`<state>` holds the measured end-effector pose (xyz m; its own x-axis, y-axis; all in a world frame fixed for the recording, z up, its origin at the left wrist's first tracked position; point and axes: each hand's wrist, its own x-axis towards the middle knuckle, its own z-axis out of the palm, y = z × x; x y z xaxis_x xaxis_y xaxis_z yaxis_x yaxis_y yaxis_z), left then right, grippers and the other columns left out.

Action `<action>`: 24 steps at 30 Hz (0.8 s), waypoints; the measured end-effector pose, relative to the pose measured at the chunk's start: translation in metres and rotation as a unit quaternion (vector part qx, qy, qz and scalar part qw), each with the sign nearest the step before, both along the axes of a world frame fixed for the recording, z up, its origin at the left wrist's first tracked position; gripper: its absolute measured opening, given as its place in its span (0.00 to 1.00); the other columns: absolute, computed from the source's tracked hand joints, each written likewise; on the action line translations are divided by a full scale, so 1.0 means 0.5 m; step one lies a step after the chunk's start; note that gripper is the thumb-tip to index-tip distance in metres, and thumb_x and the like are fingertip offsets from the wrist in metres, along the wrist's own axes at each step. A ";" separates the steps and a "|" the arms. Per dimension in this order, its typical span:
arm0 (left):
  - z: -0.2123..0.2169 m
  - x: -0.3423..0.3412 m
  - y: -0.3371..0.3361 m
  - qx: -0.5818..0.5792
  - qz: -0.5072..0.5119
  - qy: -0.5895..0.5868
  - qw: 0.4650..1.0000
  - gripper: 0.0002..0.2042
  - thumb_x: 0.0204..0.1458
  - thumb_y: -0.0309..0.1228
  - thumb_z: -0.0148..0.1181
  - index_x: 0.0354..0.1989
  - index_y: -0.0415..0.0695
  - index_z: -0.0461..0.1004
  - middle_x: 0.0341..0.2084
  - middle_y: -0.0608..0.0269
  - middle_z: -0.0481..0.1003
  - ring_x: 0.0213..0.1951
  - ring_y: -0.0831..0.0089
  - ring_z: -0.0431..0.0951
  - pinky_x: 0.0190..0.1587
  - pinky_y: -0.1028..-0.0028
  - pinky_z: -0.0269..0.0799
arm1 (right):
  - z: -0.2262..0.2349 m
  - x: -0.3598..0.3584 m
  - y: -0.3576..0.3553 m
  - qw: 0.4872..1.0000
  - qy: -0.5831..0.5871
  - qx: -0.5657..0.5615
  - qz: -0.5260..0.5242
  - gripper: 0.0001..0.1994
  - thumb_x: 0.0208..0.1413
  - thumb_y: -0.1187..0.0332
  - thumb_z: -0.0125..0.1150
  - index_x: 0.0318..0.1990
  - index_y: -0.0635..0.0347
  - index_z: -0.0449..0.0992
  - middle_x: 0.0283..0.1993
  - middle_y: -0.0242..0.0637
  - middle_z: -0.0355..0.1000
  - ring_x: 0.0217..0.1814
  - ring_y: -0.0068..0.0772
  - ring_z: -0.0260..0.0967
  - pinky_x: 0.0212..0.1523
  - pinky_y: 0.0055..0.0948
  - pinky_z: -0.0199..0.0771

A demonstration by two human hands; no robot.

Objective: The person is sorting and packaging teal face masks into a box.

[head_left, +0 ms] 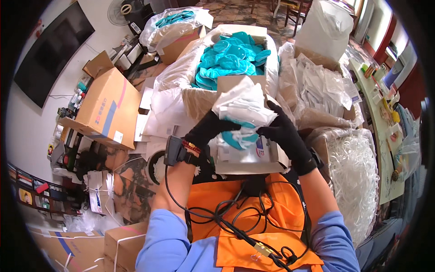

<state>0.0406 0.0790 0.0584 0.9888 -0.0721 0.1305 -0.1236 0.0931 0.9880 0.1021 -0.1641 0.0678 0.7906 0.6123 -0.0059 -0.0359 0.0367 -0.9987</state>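
Two hands in black gloves meet near the middle of the view, over the person's lap. The left hand [209,128] comes in from seven o'clock with its fingers curled and pressed against the left side of a white crinkled bag [244,107]. The right hand [284,131] comes in from five o'clock, its thumb and fingers pinching the bag's right edge. The bag is one piece, bunched, with its long axis running from seven o'clock up to one o'clock, and its upper end points away from the person.

One teal moulded piece [239,137] sits just under the bag between the two hands; which way it faces cannot be told.

Directly below the hands is one small open cardboard carton [247,158] holding clear packets. At twelve o'clock stands one large plastic-lined box [272,63] heaped with many teal pieces [231,59], too many to count. At eleven o'clock a second box [176,43] carries a bag of more teal pieces. One closed brown carton [108,106] lies tilted at nine o'clock.

At three to four o'clock is one heap of white shredded strips [353,177]. A small black device [173,150] is strapped at the left wrist, and black cables [240,217] run across the orange apron [253,245].
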 end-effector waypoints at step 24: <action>-0.041 0.048 -0.069 -0.121 0.264 -0.054 0.955 0.14 0.55 0.37 0.58 0.44 0.40 0.75 0.36 0.64 0.76 0.40 0.75 0.72 0.47 0.72 0.67 | 0.025 -0.012 0.064 0.984 -0.144 -0.037 -0.102 0.21 0.51 0.66 0.67 0.49 0.67 0.69 0.37 0.45 0.76 0.38 0.33 0.76 0.38 0.31 0.74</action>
<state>0.0645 0.0446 0.0379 0.8593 0.4776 0.1830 -0.3161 0.2146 0.9241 0.0962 -0.1321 0.0802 0.8726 0.4469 0.1974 0.2489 -0.0590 -0.9667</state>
